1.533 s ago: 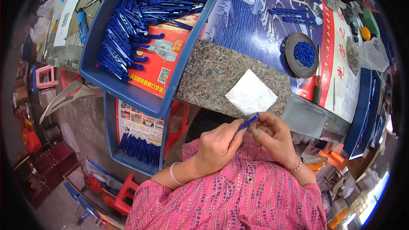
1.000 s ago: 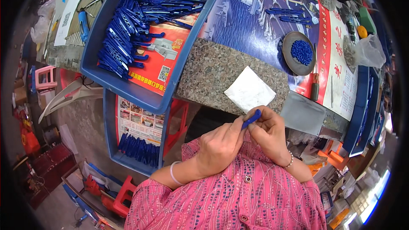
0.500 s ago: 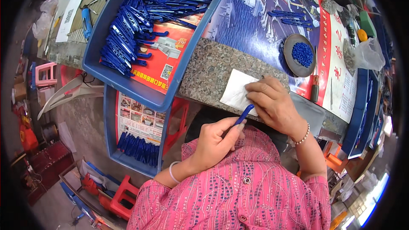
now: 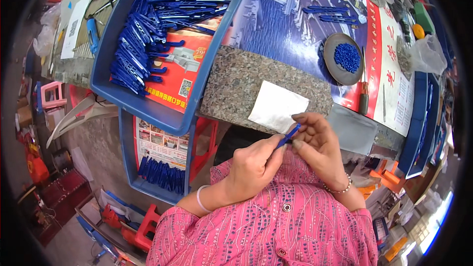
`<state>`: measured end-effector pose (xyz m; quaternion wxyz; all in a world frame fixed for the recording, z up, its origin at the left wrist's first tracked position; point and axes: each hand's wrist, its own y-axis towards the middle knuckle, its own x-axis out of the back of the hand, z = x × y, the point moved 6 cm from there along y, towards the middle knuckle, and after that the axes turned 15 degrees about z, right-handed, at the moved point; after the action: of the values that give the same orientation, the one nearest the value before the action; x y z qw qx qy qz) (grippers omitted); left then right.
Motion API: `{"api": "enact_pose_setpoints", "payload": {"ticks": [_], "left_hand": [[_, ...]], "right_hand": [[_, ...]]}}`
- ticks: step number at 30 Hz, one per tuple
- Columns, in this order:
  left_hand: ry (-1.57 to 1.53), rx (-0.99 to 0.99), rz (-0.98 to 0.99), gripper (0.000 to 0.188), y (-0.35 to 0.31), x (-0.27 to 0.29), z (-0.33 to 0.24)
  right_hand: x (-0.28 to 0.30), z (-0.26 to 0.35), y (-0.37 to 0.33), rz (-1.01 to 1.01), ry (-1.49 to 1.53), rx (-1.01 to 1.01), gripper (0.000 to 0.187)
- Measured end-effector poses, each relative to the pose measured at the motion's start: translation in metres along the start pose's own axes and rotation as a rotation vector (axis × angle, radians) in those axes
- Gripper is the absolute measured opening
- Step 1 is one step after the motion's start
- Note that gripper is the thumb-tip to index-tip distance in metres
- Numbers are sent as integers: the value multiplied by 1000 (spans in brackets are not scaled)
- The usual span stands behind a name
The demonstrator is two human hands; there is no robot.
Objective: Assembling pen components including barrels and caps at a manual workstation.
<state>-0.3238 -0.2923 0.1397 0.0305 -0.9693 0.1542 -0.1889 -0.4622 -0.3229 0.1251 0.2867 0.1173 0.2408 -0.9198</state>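
My left hand (image 4: 253, 167) grips a slim, dark blue plastic piece (image 4: 289, 135) between thumb and fingers, its end pointing up and right. Close around that end is my right hand (image 4: 322, 150), its fingers curled but apart from the thumb, with nothing visible held in it. A folded white paper or cloth (image 4: 278, 103) lies on the granite slab just beyond both hands. Similar long blue pieces with hooked ends (image 4: 135, 54) are heaped in a blue tray (image 4: 177, 124) to the left. The lower part of the held piece is hidden in my left fingers.
A round dark dish (image 4: 351, 76) of small blue pellets sits on a poster-covered table at right, beside a screwdriver (image 4: 363, 101). Several blue pieces (image 4: 337, 15) lie farther back. A lower blue bin (image 4: 129, 167) holds more pieces. A red stool (image 4: 204, 143) stands beside it.
My right hand has lifted off the white paper and come back toward me, to the tip of the blue piece. My left hand still holds the piece, now turned slightly.
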Motion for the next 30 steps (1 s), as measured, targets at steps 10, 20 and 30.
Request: {"api": "enact_pose_setpoints", "payload": {"ticks": [10,20,30], "left_hand": [[30,11,12,23,1,-3,-4],[209,-81,-25,31,-2,-1,-12],[290,-59,35,22,-1,-10,-7]], "right_hand": [[-9,3,5,11,47,94,48],[-12,3,7,-21,-22,178,45],[-9,-9,11,-134,31,187,41]]}}
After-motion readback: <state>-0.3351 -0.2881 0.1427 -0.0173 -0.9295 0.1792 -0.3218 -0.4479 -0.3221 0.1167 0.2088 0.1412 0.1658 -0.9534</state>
